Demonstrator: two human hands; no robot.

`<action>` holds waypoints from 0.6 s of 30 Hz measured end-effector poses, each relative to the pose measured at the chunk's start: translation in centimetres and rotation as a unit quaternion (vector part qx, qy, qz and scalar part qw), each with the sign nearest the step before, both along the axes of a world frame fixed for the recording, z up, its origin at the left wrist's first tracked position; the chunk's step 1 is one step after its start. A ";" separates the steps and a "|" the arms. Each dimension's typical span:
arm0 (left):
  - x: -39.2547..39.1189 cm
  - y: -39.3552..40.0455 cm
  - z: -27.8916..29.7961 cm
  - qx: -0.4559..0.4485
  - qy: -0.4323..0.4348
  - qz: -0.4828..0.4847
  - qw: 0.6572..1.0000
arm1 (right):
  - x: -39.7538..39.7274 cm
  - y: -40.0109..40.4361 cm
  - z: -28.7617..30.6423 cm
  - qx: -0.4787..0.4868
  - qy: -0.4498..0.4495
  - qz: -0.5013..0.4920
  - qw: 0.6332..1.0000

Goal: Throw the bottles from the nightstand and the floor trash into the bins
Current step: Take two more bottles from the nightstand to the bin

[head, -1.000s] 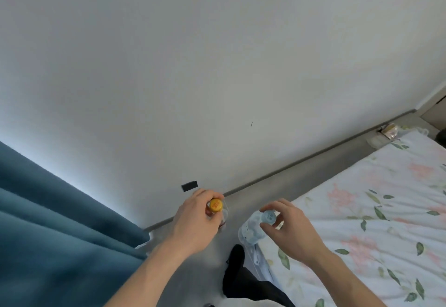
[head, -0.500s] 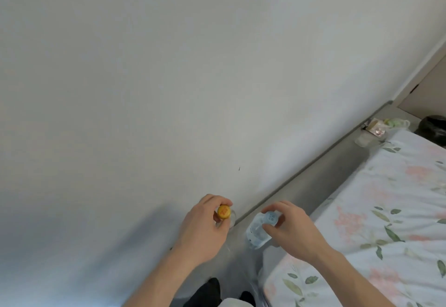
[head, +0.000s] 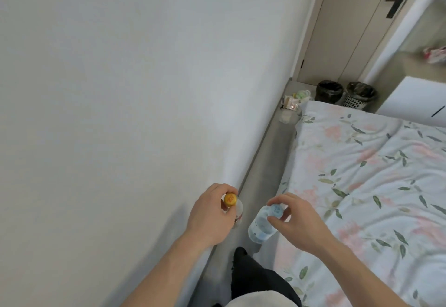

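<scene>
Two bottles are held at the caps: the orange-capped bottle [head: 232,206] is gripped near its neck by the curled fingers of the left hand [head: 210,217], and the clear water bottle [head: 263,224] with a pale blue cap is pinched at its top by the right hand [head: 299,224]. Both hang over the narrow strip of floor [head: 270,157] between the wall and the bed [head: 362,174]. The two bins [head: 329,90], lined with dark bags, stand well apart at the far end of that strip, and nothing has been dropped in by either hand yet. The floor trash [head: 293,101] lies untouched near the bins, so, by judgement, the carry, the drop and the pickup all remain.
</scene>
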State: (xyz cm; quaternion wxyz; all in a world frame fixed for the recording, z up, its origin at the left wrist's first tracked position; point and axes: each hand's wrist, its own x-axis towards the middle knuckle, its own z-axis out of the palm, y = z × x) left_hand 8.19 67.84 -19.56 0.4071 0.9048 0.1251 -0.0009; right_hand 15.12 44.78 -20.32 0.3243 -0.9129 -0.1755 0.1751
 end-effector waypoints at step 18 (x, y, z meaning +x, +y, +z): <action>34.4 -3.4 0.9 -0.021 0.000 -0.083 0.996 | 28.3 -4.7 0.6 0.024 0.015 -0.120 0.992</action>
